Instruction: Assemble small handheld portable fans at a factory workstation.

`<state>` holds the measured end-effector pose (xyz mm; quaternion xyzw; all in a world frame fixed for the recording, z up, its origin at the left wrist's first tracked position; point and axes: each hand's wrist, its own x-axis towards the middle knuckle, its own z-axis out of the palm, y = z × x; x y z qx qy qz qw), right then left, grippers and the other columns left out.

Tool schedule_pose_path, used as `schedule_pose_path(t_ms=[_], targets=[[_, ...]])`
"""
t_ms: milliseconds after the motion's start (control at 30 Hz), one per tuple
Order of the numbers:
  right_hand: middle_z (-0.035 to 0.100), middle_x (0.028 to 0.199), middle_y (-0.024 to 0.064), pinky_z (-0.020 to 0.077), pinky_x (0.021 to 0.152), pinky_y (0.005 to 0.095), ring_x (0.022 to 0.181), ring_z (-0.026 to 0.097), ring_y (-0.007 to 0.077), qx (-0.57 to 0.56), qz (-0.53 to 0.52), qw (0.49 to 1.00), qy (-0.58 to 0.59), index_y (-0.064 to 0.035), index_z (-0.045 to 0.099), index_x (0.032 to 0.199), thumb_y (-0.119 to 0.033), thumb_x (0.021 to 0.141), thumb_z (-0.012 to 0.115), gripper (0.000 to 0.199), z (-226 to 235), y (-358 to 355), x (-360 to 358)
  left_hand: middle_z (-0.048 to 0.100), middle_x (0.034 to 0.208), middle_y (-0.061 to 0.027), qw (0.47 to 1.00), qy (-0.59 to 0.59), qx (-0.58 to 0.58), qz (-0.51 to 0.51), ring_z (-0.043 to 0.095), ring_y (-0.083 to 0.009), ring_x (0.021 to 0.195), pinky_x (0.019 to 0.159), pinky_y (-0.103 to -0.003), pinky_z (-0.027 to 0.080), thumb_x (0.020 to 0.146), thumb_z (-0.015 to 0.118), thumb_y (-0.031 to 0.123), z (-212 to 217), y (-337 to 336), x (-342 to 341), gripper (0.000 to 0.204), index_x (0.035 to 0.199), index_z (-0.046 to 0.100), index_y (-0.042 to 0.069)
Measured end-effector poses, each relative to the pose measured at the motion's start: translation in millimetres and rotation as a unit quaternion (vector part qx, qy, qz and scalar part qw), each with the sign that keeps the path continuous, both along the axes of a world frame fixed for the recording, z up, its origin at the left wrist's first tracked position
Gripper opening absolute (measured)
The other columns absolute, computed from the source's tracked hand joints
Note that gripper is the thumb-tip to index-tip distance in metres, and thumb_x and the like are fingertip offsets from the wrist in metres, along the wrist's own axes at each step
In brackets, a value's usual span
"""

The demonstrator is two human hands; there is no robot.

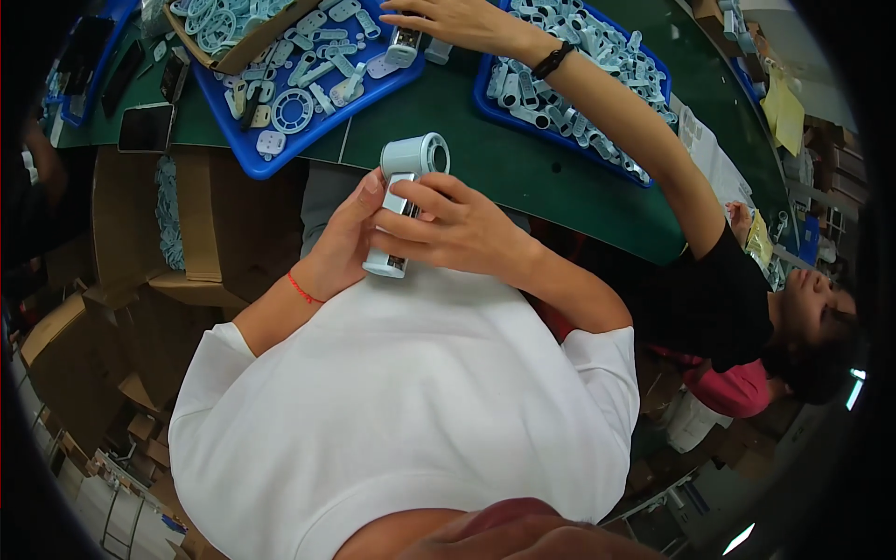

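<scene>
In front of my chest I hold a light-blue handheld device (403, 157) with a round, barrel-shaped head and a straight handle. Its head points up and away from me, and part of the handle is open, showing shiny parts inside. My left hand (343, 229) grips the handle from the left. From the right, my right hand (457, 222) wraps its fingers across the handle's front. Both hands cover much of the handle's middle. Beyond them, a co-worker's hand (457, 21) is at a similar device (403, 47) over the table.
A blue tray (257, 166) with loose light-blue parts lies at the table's edge, a cardboard box (229, 63) of rings on it. Another blue tray (569, 140) is heaped with parts. A phone (147, 127) lies left. The co-worker's arm (644, 131) reaches across from the right.
</scene>
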<state>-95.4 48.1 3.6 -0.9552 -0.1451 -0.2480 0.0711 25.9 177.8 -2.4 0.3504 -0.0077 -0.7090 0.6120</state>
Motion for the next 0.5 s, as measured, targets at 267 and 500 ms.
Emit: schedule_pose_path(t_ms=[267,500], targets=[[0.059,0.103,0.0127,0.0536,0.063,0.0347,0.082,0.064,0.0296,0.036,-0.454,0.889,0.050,-0.0040,0.057,0.103,-0.012,0.081,0.063,0.024,-31.4,-78.2,-28.1,0.043,0.119,-0.0111,0.976,-0.207,0.061,0.017,0.060,-0.0194,0.092,0.079,-0.032,0.052,0.075,0.070,0.009,-16.3,-8.7,0.8,0.082,0.141,0.022,0.008],[0.061,0.104,0.0101,0.0529,0.064,0.0324,0.081,0.065,0.0254,0.070,-0.467,0.881,0.039,-0.0080,0.061,0.106,-0.014,0.084,0.064,0.024,-48.2,-87.2,-44.7,0.050,0.122,-0.0230,0.999,-0.033,-0.019,-0.009,0.065,-0.0225,0.072,0.060,-0.033,0.056,0.083,0.054,0.024,-27.5,-9.7,11.3,0.062,0.136,0.028,0.006]])
